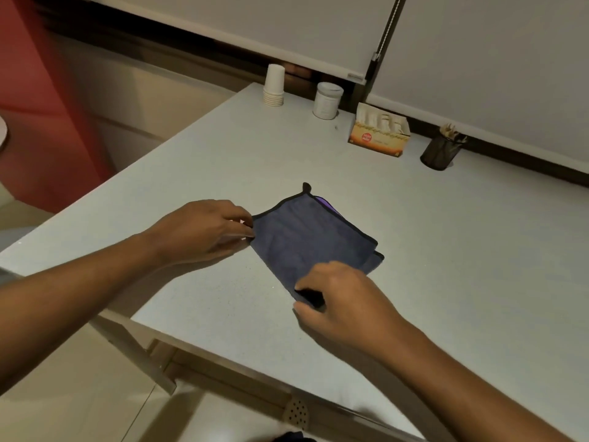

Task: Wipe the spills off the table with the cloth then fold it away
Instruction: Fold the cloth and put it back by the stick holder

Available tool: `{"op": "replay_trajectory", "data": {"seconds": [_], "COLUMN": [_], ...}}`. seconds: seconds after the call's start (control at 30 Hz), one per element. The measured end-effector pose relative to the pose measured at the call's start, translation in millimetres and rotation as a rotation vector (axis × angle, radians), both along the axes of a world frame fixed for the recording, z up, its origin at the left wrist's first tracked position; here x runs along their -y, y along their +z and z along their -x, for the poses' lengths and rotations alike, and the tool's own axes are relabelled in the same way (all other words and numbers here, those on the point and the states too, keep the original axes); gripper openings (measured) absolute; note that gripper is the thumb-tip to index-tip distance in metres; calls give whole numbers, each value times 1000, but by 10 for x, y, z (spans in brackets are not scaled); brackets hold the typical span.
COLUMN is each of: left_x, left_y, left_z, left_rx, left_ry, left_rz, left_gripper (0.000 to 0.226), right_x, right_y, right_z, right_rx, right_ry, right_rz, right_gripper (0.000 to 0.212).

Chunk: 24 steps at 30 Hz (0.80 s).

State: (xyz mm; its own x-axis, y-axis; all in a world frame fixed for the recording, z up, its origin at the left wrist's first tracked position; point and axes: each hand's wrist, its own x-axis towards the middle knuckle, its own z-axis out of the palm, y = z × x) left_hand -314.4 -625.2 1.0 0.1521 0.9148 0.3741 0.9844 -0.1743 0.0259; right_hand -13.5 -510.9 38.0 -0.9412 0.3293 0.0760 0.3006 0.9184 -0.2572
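A dark blue cloth (310, 237) with black edging lies folded flat in the middle of the pale grey table (446, 250); a strip of purple shows at its far edge. My left hand (204, 231) pinches the cloth's left corner between thumb and fingers. My right hand (344, 301) grips the near corner, fingers curled over the edge. I see no spill on the table around the cloth.
Along the table's far side stand a stack of white paper cups (274, 86), a white lidded jar (327, 100), an orange box of sachets (379, 130) and a black mesh holder with sticks (441, 151). The table's near edge (255, 365) runs below my arms.
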Motion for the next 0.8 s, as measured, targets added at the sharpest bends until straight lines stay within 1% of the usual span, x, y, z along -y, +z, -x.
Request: {"op": "replay_trajectory", "data": {"seconds": [0.07, 0.17, 0.2, 0.27, 0.3, 0.37, 0.43, 0.47, 0.53, 0.63, 0.7, 0.77, 0.8], "left_x": [-108, -245, -275, -313, -326, -350, -370, -376, -371, -291, -197, -112, -91], "left_y": [47, 72, 78, 75, 69, 69, 126, 179, 330, 649, 942, 1237, 1354], "left_z": [37, 78, 82, 96, 97, 74, 23, 0, -32, -48, -64, -46, -2], "left_rx": [-31, -110, -124, -146, -154, -138, -49, 15, 162, 379, 591, 813, 887], "left_ry": [-40, -115, -134, -146, -138, -105, -37, 4, 73, 148, 153, 102, 69], "left_rz": [-30, -40, -40, -28, -24, -19, -50, -80, -136, -176, -123, -17, 23], "left_gripper": [27, 24, 26, 23, 22, 25, 21, 18, 17, 21, 22, 21, 23], "right_x": [48, 39, 27, 6, -8, -75, -176, -240, -368, -522, -616, -712, -772], "right_y": [25, 70, 74, 89, 113, 209, 369, 476, 736, 1146, 1368, 1541, 1600], "right_z": [-7, 45, 67, 102, 116, 116, 87, 73, 41, -18, -49, -45, -31], "right_rx": [70, 136, 163, 216, 225, 142, 48, -10, -120, -184, -248, -319, -326], "right_ry": [2, -46, -80, -159, -185, -194, -213, -234, -292, -322, -299, -264, -252], "right_rz": [-49, -48, -50, -28, -12, 26, 43, 57, 154, 332, 467, 585, 641], "right_gripper": [23, 21, 23, 37, 40, 31, 15, 12, 14, 18, 15, 15, 16]}}
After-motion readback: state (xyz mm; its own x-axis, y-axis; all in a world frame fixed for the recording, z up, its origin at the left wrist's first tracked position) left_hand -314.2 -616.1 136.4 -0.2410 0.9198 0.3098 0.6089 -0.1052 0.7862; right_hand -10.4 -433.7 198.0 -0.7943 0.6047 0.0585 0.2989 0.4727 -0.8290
